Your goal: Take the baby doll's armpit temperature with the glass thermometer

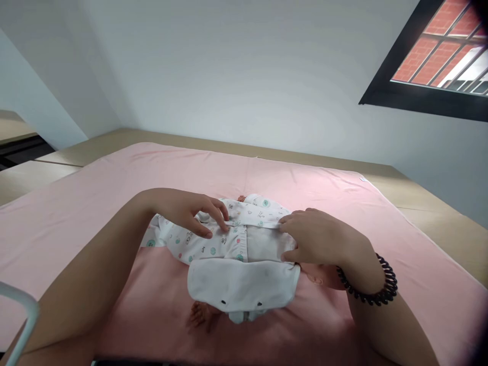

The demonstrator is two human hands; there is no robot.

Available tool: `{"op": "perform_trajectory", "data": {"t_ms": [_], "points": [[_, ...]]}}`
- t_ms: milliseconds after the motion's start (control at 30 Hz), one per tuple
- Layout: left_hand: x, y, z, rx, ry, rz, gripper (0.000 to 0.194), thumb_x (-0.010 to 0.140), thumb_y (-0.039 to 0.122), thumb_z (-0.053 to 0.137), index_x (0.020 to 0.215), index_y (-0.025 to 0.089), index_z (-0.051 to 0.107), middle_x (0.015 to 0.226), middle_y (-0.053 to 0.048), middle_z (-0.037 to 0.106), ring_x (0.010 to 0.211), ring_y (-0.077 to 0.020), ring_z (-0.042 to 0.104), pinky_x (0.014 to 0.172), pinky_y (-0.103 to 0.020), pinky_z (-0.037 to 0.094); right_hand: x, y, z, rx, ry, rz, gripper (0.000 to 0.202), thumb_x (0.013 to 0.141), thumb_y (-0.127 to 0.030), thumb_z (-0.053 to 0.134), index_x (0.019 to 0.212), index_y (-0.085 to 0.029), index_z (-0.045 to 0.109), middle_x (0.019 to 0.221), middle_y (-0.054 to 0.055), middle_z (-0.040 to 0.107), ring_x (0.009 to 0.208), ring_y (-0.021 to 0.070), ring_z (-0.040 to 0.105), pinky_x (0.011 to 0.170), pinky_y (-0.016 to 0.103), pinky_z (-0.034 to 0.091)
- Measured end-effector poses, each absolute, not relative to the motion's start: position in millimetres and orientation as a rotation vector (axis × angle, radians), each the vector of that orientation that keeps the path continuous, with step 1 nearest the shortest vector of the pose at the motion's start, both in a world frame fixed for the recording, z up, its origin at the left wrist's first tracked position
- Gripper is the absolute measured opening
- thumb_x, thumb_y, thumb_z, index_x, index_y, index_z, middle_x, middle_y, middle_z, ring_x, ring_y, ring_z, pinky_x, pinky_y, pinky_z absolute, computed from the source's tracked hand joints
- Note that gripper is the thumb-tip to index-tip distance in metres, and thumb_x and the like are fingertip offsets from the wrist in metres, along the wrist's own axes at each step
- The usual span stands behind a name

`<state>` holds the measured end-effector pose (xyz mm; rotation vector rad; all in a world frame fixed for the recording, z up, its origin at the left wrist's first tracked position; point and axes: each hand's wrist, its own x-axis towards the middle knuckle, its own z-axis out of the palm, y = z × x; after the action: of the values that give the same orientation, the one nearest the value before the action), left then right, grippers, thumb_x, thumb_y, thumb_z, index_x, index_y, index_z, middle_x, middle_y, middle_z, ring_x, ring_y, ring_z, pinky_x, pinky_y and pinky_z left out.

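Note:
A baby doll (314, 278) lies across the middle, its head toward the right and mostly hidden by my right wrist. It wears a white printed garment (213, 244) with small animal and dot patterns. A plain white flap (244, 284) with two black dots is folded down toward me, beside the doll's hand (199, 314). My left hand (196, 211) rests over the garment's middle, fingertips on the cloth, thumb apart from the fingers. My right hand (316, 234) lies at the neck end, its fingers on the edge of the folded printed cloth (263, 216), thumb spread lower down.
A pink sheet (183, 168) covers a wooden table (213, 142) against a pale wall. A dark-framed window (430, 91) is at the upper right. A white curved bar (23, 300) shows at the lower left. A black coiled band (385, 284) circles my right wrist.

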<state>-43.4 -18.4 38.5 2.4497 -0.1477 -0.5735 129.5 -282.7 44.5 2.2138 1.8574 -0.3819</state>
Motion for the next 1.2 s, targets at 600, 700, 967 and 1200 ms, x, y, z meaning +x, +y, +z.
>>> {"op": "perform_trajectory", "data": {"t_ms": [600, 700, 967, 1200], "points": [[-37.3, -2.8, 20.5, 2.656, -0.114, 0.041, 0.048, 0.101, 0.05, 0.054, 0.147, 0.036, 0.055, 0.154, -0.005, 0.051, 0.129, -0.0254, 0.056, 0.098, -0.033, 0.051, 164.8, -293.5, 41.9, 2.45, 1.842, -0.286, 0.061, 0.091, -0.061, 0.052, 0.13, -0.017, 0.066, 0.144, 0.017, 0.057, 0.115, 0.0371, 0.065, 0.091, 0.048, 0.055], [-29.6, -4.9, 11.9, 2.673, -0.087, 0.204, 0.055, 0.1, 0.054, 0.054, 0.152, 0.037, 0.049, 0.157, -0.006, 0.046, 0.133, -0.0275, 0.052, 0.106, -0.04, 0.049, 181.8, -295.0, 40.9, 2.452, 1.852, -0.321, 0.073, 0.09, -0.066, 0.051, 0.146, -0.019, 0.057, 0.157, 0.013, 0.047, 0.134, 0.0403, 0.055, 0.099, 0.049, 0.055], [-17.2, 9.9, -19.0, 2.801, 0.266, 0.191, 0.07, 0.098, 0.065, 0.047, 0.155, 0.024, 0.046, 0.171, -0.011, 0.022, 0.139, -0.0342, 0.048, 0.111, -0.046, 0.045, 234.0, -311.8, 37.6, 2.606, 1.575, -0.175, 0.093, 0.082, -0.081, 0.052, 0.156, -0.026, 0.048, 0.165, 0.004, 0.039, 0.15, 0.0433, 0.036, 0.121, 0.059, 0.035], [-13.0, 13.4, -23.9, 2.791, 0.22, 0.019, 0.065, 0.099, 0.067, 0.044, 0.146, 0.025, 0.057, 0.165, -0.009, 0.036, 0.139, -0.0323, 0.049, 0.109, -0.042, 0.045, 238.8, -314.6, 45.6, 2.534, 1.799, -0.657, 0.081, 0.084, -0.076, 0.061, 0.155, -0.039, 0.048, 0.153, 0.002, 0.054, 0.138, 0.0398, 0.052, 0.105, 0.053, 0.051]]}}
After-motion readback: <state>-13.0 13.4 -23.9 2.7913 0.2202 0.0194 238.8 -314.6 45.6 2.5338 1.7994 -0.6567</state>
